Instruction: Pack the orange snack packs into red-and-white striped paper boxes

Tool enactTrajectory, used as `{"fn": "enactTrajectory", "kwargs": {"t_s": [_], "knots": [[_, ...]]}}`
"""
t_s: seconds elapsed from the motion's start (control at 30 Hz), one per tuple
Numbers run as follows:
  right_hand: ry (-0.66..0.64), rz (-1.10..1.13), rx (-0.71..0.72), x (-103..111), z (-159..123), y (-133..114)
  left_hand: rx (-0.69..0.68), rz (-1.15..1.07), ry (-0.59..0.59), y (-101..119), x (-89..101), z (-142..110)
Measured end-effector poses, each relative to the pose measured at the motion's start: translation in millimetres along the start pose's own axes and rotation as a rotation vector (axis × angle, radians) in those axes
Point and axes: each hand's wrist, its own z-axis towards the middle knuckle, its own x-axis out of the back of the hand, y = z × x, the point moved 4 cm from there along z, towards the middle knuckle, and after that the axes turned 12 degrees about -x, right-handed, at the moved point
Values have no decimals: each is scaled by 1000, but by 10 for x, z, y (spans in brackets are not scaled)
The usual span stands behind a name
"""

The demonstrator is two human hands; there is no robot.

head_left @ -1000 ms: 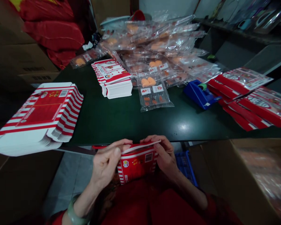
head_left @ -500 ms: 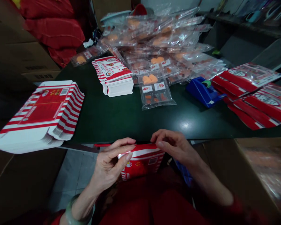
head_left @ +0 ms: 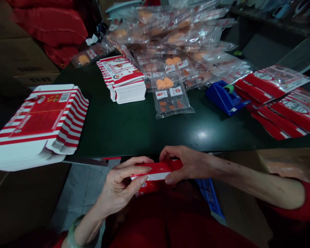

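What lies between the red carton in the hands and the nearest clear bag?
Bare dark green tabletop lies between the red carton and the clear bag, as the head view shows.

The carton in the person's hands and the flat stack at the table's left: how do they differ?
The held carton is a single piece, gripped by the left hand and right hand off the table; the stack of flat cartons lies piled on the table, overhanging its edge. The held carton shows a narrow side; the stack, a broad red panel. Both carry red-and-white printing.
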Motion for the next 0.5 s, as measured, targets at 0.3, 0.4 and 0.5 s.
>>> {"fn": "enactTrajectory", "kwargs": {"t_s": [0.3,0.4,0.5], "knots": [[115,-29,33,-110,-78,11,37,29,73,-27,-5,-84],[187,14,96,-139,-96,46,38,48,111,-51,8,-117],[115,72,108,-138,-115,90,8,7,136,-56,52,-138]]}}
